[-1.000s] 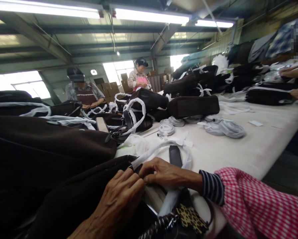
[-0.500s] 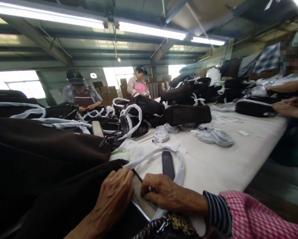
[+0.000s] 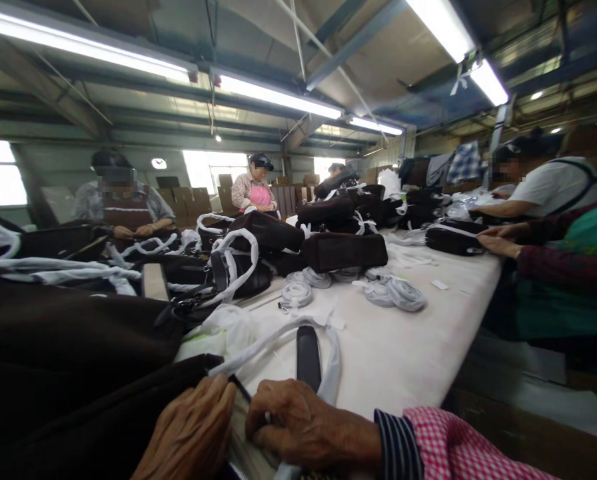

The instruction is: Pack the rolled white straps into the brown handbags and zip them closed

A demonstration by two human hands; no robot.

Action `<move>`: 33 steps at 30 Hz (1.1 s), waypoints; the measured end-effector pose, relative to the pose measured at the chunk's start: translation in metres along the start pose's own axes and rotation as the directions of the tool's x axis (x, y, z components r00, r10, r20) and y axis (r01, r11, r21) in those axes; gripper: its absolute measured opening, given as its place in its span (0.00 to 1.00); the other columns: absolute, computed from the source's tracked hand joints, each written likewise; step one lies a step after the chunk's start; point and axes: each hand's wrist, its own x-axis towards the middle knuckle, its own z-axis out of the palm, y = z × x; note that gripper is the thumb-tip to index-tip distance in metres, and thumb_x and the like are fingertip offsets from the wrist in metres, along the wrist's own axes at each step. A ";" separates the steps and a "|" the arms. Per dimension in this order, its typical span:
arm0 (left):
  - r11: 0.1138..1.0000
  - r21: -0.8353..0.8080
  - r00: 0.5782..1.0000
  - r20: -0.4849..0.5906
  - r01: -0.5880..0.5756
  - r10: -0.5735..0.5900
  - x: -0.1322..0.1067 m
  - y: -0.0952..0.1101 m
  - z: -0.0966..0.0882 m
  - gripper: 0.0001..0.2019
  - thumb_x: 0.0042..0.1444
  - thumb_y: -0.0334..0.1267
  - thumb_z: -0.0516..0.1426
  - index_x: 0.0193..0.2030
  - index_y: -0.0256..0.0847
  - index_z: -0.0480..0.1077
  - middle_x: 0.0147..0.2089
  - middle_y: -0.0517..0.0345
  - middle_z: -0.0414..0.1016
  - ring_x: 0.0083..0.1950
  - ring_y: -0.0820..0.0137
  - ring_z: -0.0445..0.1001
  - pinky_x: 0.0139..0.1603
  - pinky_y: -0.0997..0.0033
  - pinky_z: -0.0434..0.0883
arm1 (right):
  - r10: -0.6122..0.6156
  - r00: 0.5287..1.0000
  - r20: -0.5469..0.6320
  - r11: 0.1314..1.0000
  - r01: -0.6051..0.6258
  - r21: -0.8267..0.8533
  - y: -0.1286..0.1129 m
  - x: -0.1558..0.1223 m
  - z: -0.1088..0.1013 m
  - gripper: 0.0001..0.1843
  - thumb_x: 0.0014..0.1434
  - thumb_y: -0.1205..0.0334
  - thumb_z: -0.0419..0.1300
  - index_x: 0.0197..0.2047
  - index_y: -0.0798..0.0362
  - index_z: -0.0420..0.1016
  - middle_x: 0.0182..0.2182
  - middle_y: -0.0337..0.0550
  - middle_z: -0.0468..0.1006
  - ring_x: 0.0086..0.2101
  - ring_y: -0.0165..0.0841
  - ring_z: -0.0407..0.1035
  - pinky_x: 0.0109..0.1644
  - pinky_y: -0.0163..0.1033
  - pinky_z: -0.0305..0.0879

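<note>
A dark brown handbag [image 3: 143, 393] lies in front of me, its zipped mouth open on a pale lining [image 3: 243, 450]. My left hand [image 3: 191, 427] is closed over the near side of the mouth, fingertips hidden. At the other side, my right hand [image 3: 298, 423] is curled with thumb and fingers together against the lining; what they pinch is too small to make out. Beyond it arches the bag's handle [image 3: 334, 357], wrapped in white. A black strap pad [image 3: 308, 360] rests on the table inside that arch.
More dark bags [image 3: 346, 251] with wrapped handles are piled across the white table [image 3: 428, 347]. Coiled wrapped straps [image 3: 406, 293] lie mid-table. A co-worker's hands [image 3: 503, 240] touch a bag at the right edge. Other people [image 3: 256, 190] stand at the far side.
The whole view has swung right and tilted up, so the bag and both hands sit lower and further left. Both hands keep about the same places on the bag.
</note>
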 end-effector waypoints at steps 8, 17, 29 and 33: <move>0.990 0.143 0.999 -0.028 -0.012 0.016 0.008 0.033 -0.015 0.24 0.64 0.27 0.48 0.66 0.42 0.63 0.60 0.51 0.76 0.61 0.63 0.73 0.61 0.68 0.69 | 0.063 0.998 0.011 0.991 -0.063 0.114 -0.004 0.002 -0.006 0.07 0.55 0.68 0.63 0.37 0.51 0.81 0.35 0.39 0.77 0.39 0.34 0.70 0.46 0.35 0.63; 1.000 0.013 1.000 0.029 0.003 -0.003 0.008 0.042 -0.003 0.23 0.63 0.25 0.50 0.63 0.42 0.64 0.59 0.50 0.75 0.56 0.62 0.75 0.58 0.66 0.72 | 0.069 0.967 -0.247 0.997 -0.076 -0.019 0.003 0.085 -0.049 0.06 0.56 0.69 0.60 0.35 0.56 0.80 0.28 0.38 0.76 0.30 0.30 0.68 0.37 0.35 0.61; 0.996 0.066 0.988 -0.148 0.061 -0.051 0.003 0.051 0.014 0.19 0.69 0.28 0.46 0.62 0.42 0.66 0.56 0.50 0.76 0.57 0.66 0.73 0.57 0.71 0.70 | -0.043 0.968 -0.246 0.988 0.004 -0.155 0.054 0.143 -0.040 0.12 0.53 0.72 0.58 0.39 0.54 0.80 0.35 0.43 0.80 0.32 0.33 0.71 0.41 0.38 0.66; 0.998 0.042 0.998 -0.049 0.045 -0.043 0.003 0.050 -0.001 0.22 0.68 0.26 0.46 0.66 0.43 0.64 0.60 0.51 0.75 0.61 0.66 0.71 0.62 0.70 0.68 | 0.074 0.961 -0.267 0.995 -0.089 -0.045 0.048 0.118 -0.070 0.07 0.56 0.69 0.59 0.34 0.56 0.79 0.26 0.39 0.77 0.25 0.30 0.69 0.31 0.35 0.64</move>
